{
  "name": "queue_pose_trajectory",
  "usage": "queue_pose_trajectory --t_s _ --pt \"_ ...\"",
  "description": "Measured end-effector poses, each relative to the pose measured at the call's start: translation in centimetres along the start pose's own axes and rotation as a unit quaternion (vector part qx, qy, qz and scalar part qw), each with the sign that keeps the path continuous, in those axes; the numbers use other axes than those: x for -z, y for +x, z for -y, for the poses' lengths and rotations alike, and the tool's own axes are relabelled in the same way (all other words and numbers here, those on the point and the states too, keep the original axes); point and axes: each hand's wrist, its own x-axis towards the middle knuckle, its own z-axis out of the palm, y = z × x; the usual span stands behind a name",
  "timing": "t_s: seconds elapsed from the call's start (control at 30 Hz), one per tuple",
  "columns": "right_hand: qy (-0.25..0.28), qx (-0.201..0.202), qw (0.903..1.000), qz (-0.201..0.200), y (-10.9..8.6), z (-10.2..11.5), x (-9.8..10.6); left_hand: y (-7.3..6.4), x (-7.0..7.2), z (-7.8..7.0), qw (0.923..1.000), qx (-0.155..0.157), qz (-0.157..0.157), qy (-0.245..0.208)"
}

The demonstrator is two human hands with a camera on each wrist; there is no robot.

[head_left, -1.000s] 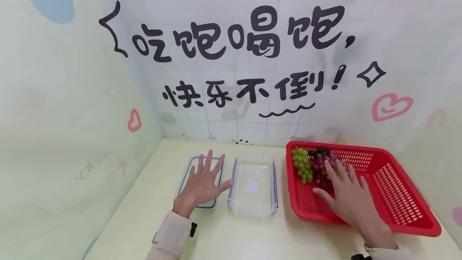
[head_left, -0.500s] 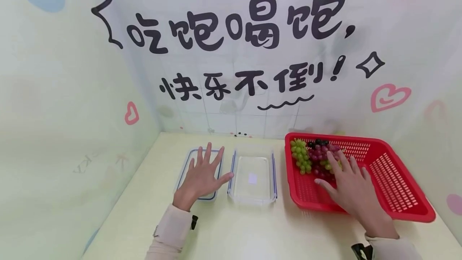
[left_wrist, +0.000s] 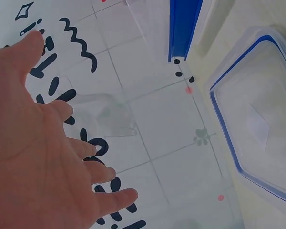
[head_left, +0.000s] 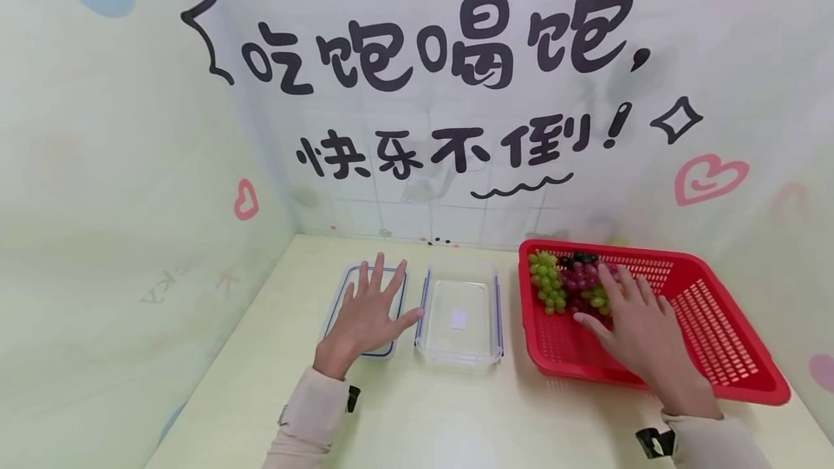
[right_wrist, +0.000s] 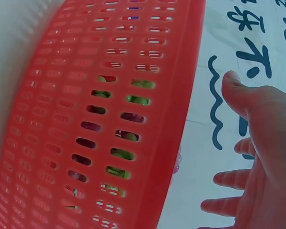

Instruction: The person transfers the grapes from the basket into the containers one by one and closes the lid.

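The left hand, fingers spread, hovers over a flat blue-rimmed clear piece, perhaps a lid; the right hand, fingers apart, is above the red basket. Neither grips anything. Between them a clear container sits flat on the counter, which likely steadies it. Farther back, grapes lie in the basket's far-left corner, its walls probably keeping them gathered.

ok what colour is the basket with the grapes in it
The basket is red, best seen in the head view.
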Motion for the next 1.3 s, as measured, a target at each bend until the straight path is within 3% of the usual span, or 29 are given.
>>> queue_pose_trajectory --t_s 0.1,0.33,0.6,1.03,1.3 --pt "0.003 -0.003 1.0000 -0.003 0.1 -0.2 0.0 0.2 -0.2 -0.2 1.0000 -0.004 -0.005 -0.007" --pt "0.010 -0.002 0.9998 -0.018 0.8 -0.5 -0.1 0.4 -0.8 -0.4 0.9982 -0.006 -0.055 -0.025" --pt "0.014 -0.009 0.9997 -0.019 1.6 -0.8 0.0 1.0 -2.1 -0.3 0.9962 0.006 -0.061 -0.062" --pt "0.044 -0.015 0.9989 0.000 3.9 -1.5 0.4 2.0 -5.9 0.0 0.9885 0.030 -0.034 -0.144" --pt "0.053 -0.023 0.9978 0.032 5.3 -2.0 1.0 2.0 -7.2 -0.3 0.9840 0.052 -0.019 -0.169"
